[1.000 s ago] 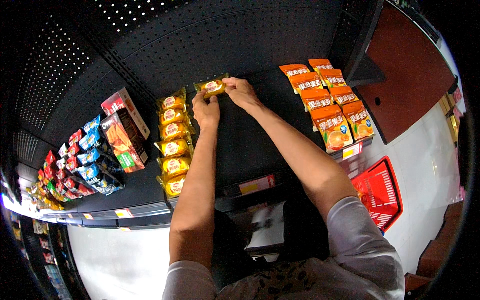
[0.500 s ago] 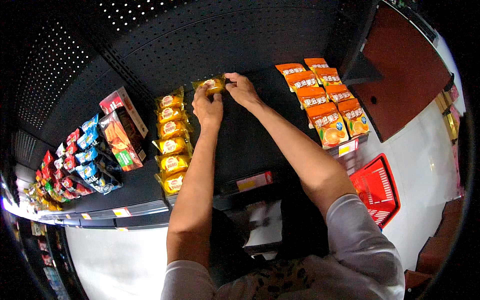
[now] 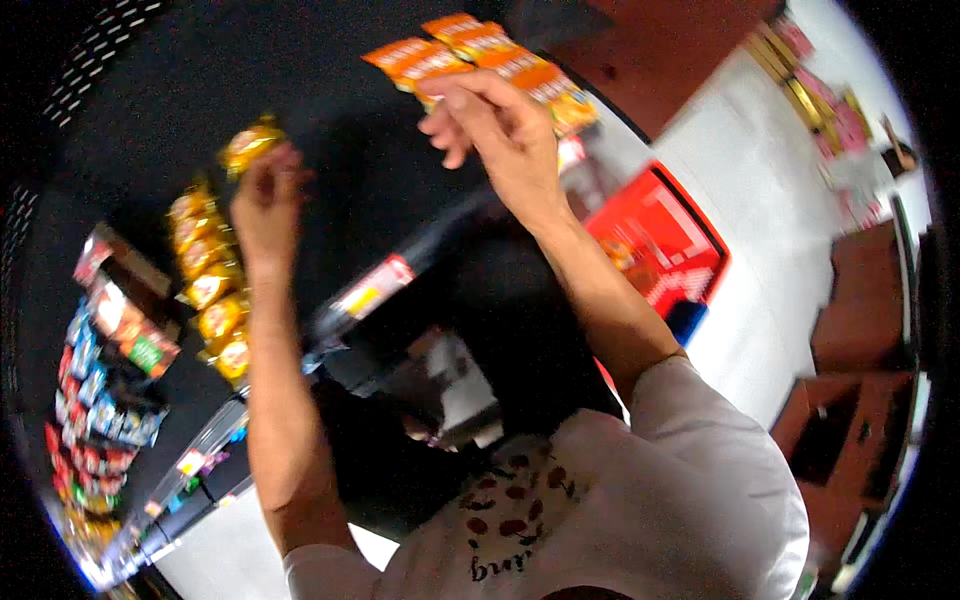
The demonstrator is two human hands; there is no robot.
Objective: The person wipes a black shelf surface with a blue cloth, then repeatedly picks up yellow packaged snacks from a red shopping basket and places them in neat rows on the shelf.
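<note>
My left hand (image 3: 268, 205) is smeared by motion just below a yellow-wrapped snack packet (image 3: 250, 145) on the black shelf. Its fingers are bent near the packet's edge; whether they touch it I cannot make out. My right hand (image 3: 508, 140) hangs in the air in front of several orange pouches (image 3: 490, 62), hiding part of them. Its fingers are loosely bent and apart, with nothing seen between them. A row of yellow packets (image 3: 210, 285) runs toward the shelf's front edge, left of my left forearm.
A red shopping basket (image 3: 665, 245) stands on the pale floor to the right, with something orange inside. Boxes (image 3: 130, 320) and blue and red snack bags (image 3: 100, 400) fill the shelf's left part. Price tags (image 3: 372, 285) line its front edge. Brown panels (image 3: 865, 290) stand far right.
The view has turned rightward. My right hand has left the far yellow packet and moved right, nearer the orange pouches. My left hand has drawn back slightly from that packet, which stays on the shelf.
</note>
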